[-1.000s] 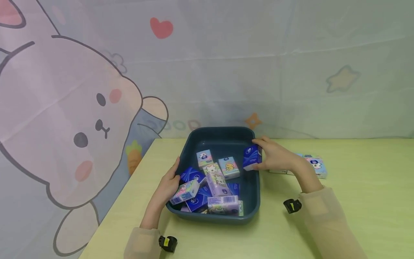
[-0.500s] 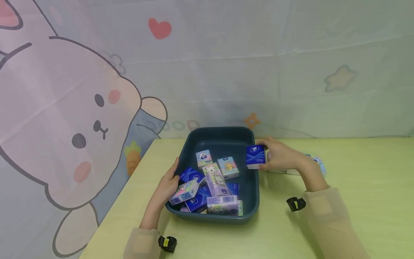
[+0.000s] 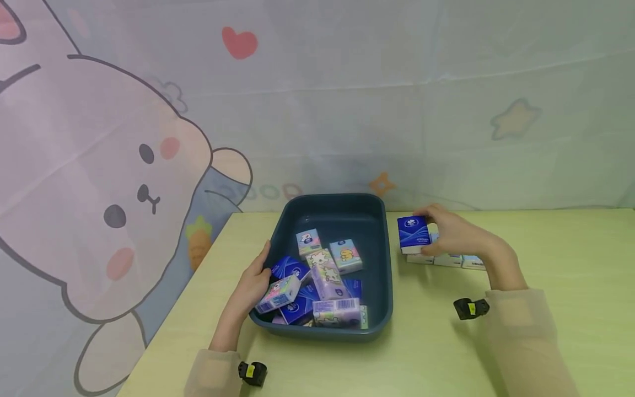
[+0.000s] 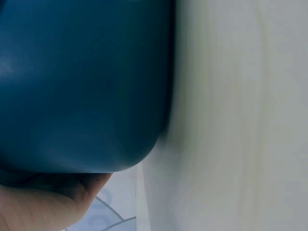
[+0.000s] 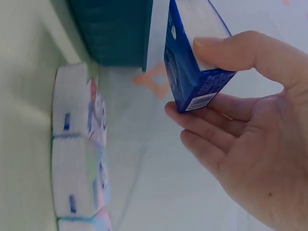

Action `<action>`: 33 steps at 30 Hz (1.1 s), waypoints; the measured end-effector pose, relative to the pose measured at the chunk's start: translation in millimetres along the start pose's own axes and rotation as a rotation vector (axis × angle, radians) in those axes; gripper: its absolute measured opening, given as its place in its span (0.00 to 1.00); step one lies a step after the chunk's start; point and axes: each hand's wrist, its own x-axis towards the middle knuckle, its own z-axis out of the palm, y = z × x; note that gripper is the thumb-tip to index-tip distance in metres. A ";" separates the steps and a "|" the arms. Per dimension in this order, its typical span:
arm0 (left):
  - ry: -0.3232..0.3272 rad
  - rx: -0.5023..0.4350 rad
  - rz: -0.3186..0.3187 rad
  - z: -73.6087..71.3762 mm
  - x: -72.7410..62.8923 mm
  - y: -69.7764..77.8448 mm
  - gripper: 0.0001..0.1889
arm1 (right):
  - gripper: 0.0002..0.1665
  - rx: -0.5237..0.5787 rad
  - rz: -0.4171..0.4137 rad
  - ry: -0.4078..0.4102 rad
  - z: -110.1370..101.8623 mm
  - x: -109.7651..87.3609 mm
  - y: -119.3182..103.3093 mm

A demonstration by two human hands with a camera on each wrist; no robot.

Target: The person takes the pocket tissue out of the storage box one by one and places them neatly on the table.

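Note:
My right hand [image 3: 458, 237] pinches a blue tissue pack [image 3: 414, 232] between thumb and fingers, just above the left end of a row of tissue packs [image 3: 448, 259]. In the right wrist view the blue pack [image 5: 208, 86] is tilted, with the thumb on its white side and the fingers beneath; it is apart from the row. My left hand [image 3: 249, 289] grips the left rim of a dark teal plastic bin [image 3: 342, 212]. In the left wrist view the bin's outer wall [image 4: 86, 91] hides most of that hand's fingers. Inside the bin, several blue and cartoon-print tissue packs [image 3: 327, 281] lie jumbled.
The bin stands on a light yellow-green table [image 3: 426, 347]. Behind the table's far edge hangs a cloth backdrop [image 3: 317, 110] with a cartoon rabbit. Black wrist devices [image 3: 470, 309] sit by both sleeves. The row lies right of the bin.
My right hand has carried the blue tissue pack from over the bin's right rim rightward to above the row. My left hand has stayed on the bin; the head view has shifted slightly.

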 end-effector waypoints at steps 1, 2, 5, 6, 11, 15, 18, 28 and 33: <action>-0.001 -0.001 0.000 -0.1 0.0 -0.2 0.32 | 0.46 0.006 0.005 0.002 -1.3 -1.6 2.4; -0.001 -0.002 0.002 0.0 0.1 -0.3 0.32 | 0.47 0.010 0.010 0.003 -2.7 -3.3 5.0; -0.003 -0.004 0.001 -0.7 0.0 -0.4 0.32 | 0.48 0.016 0.017 0.012 -5.6 -7.1 13.3; -0.001 -0.005 0.002 -1.0 0.2 -0.6 0.32 | 0.48 0.019 0.022 0.014 -6.4 -8.0 16.0; 0.001 -0.014 0.004 -1.7 -0.2 0.0 0.32 | 0.50 0.024 0.047 0.026 -10.1 -11.6 27.3; 0.001 -0.021 0.001 -0.9 -0.4 -0.7 0.32 | 0.51 0.066 0.058 0.014 -12.9 -14.1 32.9; 0.005 -0.023 -0.001 -1.0 -0.6 -1.5 0.32 | 0.51 0.086 0.060 0.000 -14.3 -15.9 36.2; 0.000 -0.006 0.004 0.0 1.9 -1.7 0.32 | 0.50 0.011 0.094 0.011 -22.5 -29.6 58.0; 0.005 -0.007 -0.002 0.4 1.4 -2.3 0.32 | 0.51 0.001 0.119 0.006 -26.8 -37.0 72.3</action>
